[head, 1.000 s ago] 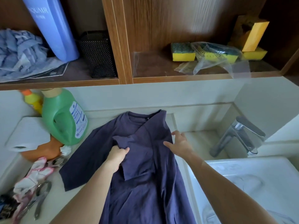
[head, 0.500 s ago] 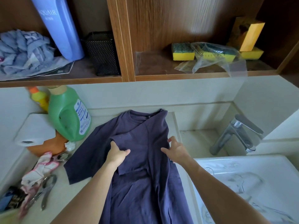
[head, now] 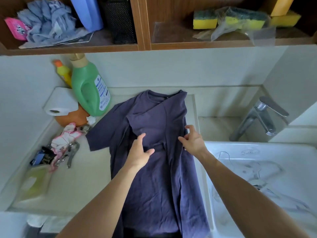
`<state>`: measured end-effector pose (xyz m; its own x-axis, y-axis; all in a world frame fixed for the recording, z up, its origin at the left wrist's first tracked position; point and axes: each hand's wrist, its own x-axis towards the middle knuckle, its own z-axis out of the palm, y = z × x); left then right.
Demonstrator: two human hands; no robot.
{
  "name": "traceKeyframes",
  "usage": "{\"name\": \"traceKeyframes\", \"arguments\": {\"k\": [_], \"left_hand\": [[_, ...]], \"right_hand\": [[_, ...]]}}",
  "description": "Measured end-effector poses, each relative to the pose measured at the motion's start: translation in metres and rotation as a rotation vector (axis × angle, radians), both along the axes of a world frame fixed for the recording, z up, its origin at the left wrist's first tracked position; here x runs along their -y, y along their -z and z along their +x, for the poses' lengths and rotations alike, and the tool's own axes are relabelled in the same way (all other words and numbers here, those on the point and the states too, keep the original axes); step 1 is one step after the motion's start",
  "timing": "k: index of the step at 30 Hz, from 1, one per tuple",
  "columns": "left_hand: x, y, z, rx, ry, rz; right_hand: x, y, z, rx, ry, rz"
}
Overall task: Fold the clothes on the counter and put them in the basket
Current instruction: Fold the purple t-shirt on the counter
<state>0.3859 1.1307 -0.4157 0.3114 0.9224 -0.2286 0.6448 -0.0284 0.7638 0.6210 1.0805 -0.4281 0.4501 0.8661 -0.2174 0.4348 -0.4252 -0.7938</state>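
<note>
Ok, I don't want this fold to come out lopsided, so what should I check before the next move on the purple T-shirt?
1. Right side of the T-shirt folded inward: ok, its sleeve is laid across the chest.
2. Left sleeve folded in: not ok, it lies spread flat on the counter.
3. Hands free to take the sleeve: ok, the left hand and right hand are open and grip nothing.
4. Left sleeve apart from the keys: ok, there is a gap between them.
5. Basket within reach: cannot tell, none is in view.
</note>
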Motion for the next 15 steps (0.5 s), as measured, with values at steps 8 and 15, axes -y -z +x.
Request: {"name": "traceKeyframes", "arguments": {"k": [8, 15], "left_hand": [[0.083, -0.001, 0.025, -0.012, 0.268, -0.470], [0.135, 0.004, 0.004, 0.204, 0.255, -0.537]], "right_hand": [[0.096, -0.018, -0.050, -0.160, -0.058, -0.198], [0.173, 0.005, -0.094, 0.160, 0.012, -0.155]]}}
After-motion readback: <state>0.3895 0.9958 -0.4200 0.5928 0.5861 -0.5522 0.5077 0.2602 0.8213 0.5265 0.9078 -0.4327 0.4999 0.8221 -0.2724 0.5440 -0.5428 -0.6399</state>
